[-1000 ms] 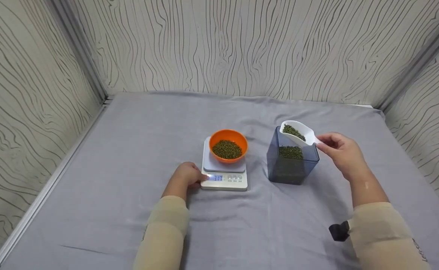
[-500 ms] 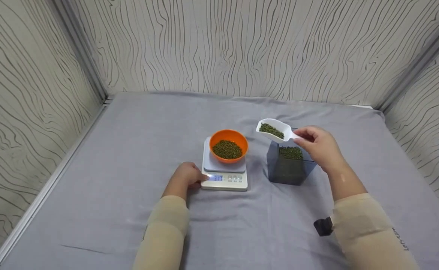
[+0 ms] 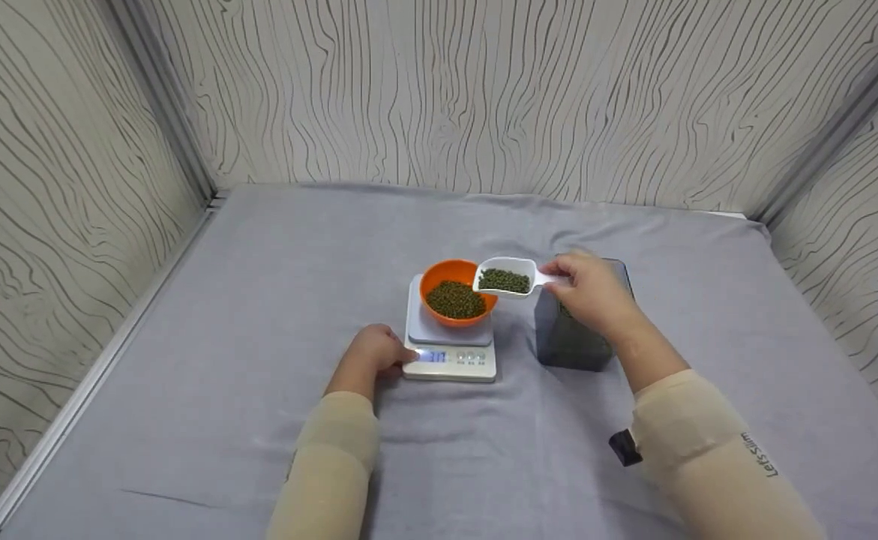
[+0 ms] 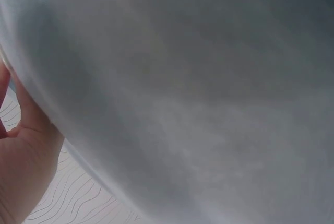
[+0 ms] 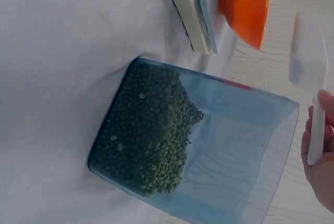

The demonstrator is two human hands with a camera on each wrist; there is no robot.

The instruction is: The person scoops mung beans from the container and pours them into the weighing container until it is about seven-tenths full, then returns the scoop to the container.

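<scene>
My right hand [image 3: 596,289] grips the handle of a white scoop [image 3: 515,289] holding green mung beans [image 3: 504,280]. The scoop's lip overlaps the right rim of an orange bowl [image 3: 439,270] in the head view; the right wrist view shows the scoop [image 5: 308,57] above the bowl [image 5: 248,10]. More mung beans lie in the bowl, which sits on a white kitchen scale [image 3: 450,369] with a lit display reading about 317. At the scale's left front edge, my left hand [image 3: 373,351] holds on with the thumb beside the display; its other fingers are mostly hidden.
A clear bluish square container [image 3: 573,345], partly filled with mung beans [image 5: 151,130], stands right of the scale, partly behind my right hand. Grey cloth [image 3: 274,285] covers the table. Wood-patterned panels [image 3: 439,97] rise behind and at both sides.
My right hand has carried the loaded scoop leftward from over the container to the bowl's right rim. The left hand, scale and bowl stay nearly where they were.
</scene>
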